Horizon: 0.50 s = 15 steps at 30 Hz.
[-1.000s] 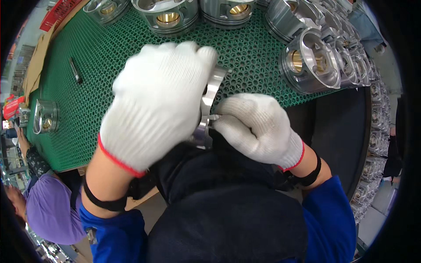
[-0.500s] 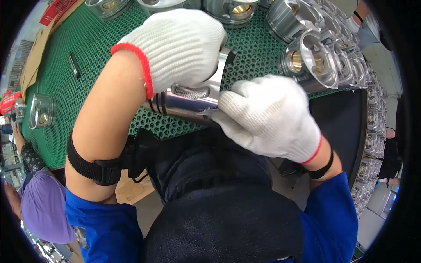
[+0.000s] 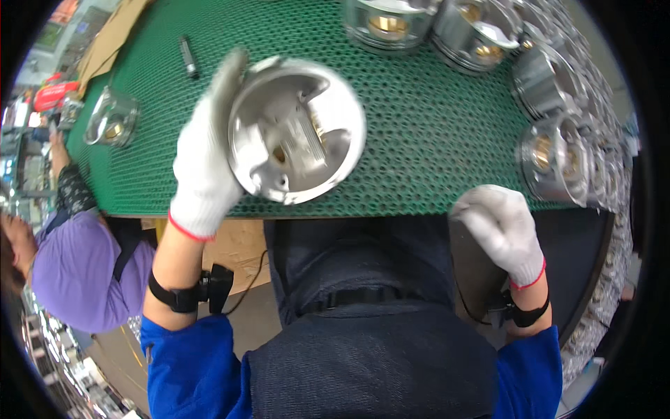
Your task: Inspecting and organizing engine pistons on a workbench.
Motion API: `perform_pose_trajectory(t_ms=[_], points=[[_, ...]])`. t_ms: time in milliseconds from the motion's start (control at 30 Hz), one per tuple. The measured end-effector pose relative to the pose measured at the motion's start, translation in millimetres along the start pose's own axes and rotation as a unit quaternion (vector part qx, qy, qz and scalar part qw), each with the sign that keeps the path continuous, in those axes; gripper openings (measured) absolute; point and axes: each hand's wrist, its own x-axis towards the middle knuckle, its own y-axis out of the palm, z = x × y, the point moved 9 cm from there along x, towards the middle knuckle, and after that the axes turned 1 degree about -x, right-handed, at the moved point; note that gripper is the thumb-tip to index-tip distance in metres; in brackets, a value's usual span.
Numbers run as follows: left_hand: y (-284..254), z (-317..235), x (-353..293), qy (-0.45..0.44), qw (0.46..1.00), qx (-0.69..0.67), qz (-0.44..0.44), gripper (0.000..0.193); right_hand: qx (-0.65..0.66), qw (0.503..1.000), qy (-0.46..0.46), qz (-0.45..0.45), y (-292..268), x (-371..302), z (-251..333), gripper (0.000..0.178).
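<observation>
My left hand (image 3: 204,157), in a white knitted glove with a red cuff, grips a silver metal piston (image 3: 301,136) by its side. The piston is held above the green perforated mat (image 3: 419,140), its hollow underside facing up toward me. A brassy bushing shows inside it. To the right, at the mat's near edge, my gloved right hand (image 3: 501,227) is closed, with its fingers curled in. Whatever may be inside those fingers is hidden. It is apart from the piston.
Several similar pistons, one of them a front piston (image 3: 551,160), crowd the right and far side. A lone piston (image 3: 114,117) stands at left, near a dark marker pen (image 3: 188,57) and cardboard (image 3: 115,38). A person in purple (image 3: 94,269) is at left.
My left hand has shifted left and turned the piston from lying sideways to underside up. The right hand has let go of the piston and drawn away rightward and nearer to me.
</observation>
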Motion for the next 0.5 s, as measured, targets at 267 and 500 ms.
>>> perform_pose_trajectory(t_ms=[267, 500], points=[[-43, -66, -36, 0.12, 0.952, -0.09, 0.266, 0.05, 0.212, 0.957, 0.189, 0.053, 9, 3, -32, 0.031], [15, -57, 9, 0.279, 0.896, -0.004, 0.344, 0.039, 0.174, 0.967, 0.186, 0.005, -3, -18, -47, 0.048]])
